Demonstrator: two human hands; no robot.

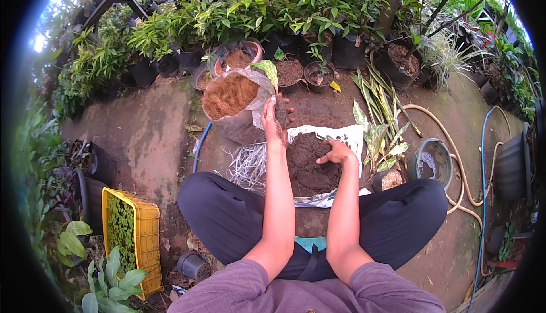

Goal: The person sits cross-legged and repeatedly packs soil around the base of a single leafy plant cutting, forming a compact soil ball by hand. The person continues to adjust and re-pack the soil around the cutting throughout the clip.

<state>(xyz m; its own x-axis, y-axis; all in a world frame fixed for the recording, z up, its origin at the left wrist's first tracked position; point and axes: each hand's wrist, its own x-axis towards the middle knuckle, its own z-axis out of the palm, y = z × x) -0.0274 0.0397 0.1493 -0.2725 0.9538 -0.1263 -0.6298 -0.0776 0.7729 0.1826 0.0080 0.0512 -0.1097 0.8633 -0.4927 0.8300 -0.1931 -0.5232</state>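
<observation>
My left hand (pixel 273 119) is raised and holds a small plant cutting (pixel 268 73) with pale variegated leaves, its base wrapped in a dark lump of wet soil. With fingers spread, my right hand (pixel 339 152) touches the dark mud (pixel 313 168) heaped on an opened white plastic sack (pixel 354 136). Beyond my left hand stands a clear plastic bag of brown coconut fibre (pixel 230 95). A pile of pale plastic strips (pixel 249 165) lies left of the mud. Right of the sack are variegated leafy cuttings (pixel 379 138) and long striped leaves (pixel 373 95).
Potted plants (pixel 290 72) line the far side. At the right are a bucket with some water (pixel 433 163), a beige hose (pixel 448 136) and a blue hose (pixel 482 176). A yellow crate of small green plants (pixel 147 244) and a small black pot (pixel 194 266) stand at the left.
</observation>
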